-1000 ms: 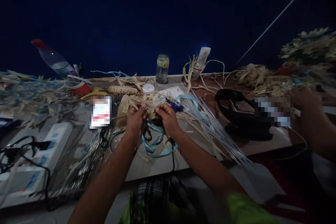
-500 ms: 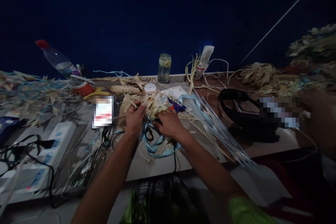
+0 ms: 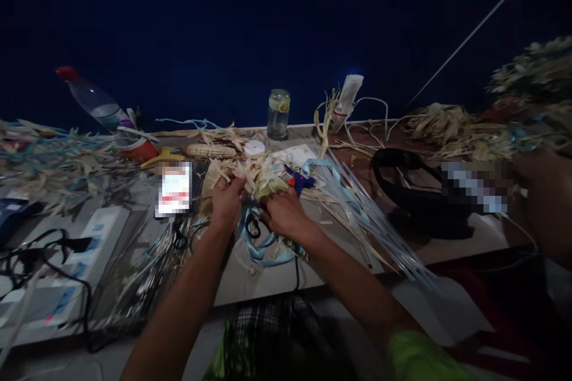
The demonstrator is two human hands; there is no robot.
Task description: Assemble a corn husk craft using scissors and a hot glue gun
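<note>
My left hand (image 3: 229,199) is closed in a pinch, with a pale strip of corn husk (image 3: 229,176) at its fingertips. Close by, my right hand (image 3: 282,209) curls downward over the husk pile (image 3: 259,172); its fingertips are hidden, so what it grips cannot be made out. Just beyond the right knuckles lies a blue glue gun (image 3: 302,180). Below both hands, a light blue ribbon (image 3: 268,259) loops on the table (image 3: 250,292) around a black cord (image 3: 252,227). A dried corn cob (image 3: 210,151) rests behind the left hand.
A lit phone (image 3: 173,190) and a white power strip (image 3: 89,256) lie left. A lidded jar (image 3: 279,114) stands at the back, with a tilted bottle (image 3: 96,101) farther left. Clear sticks (image 3: 379,220) and a black headset-like band (image 3: 415,190) lie right, near another person's arm (image 3: 545,208).
My right hand has shifted slightly down and left over the husks. My left hand keeps its pinch almost in place. Another person's hand at the right edge has moved a little.
</note>
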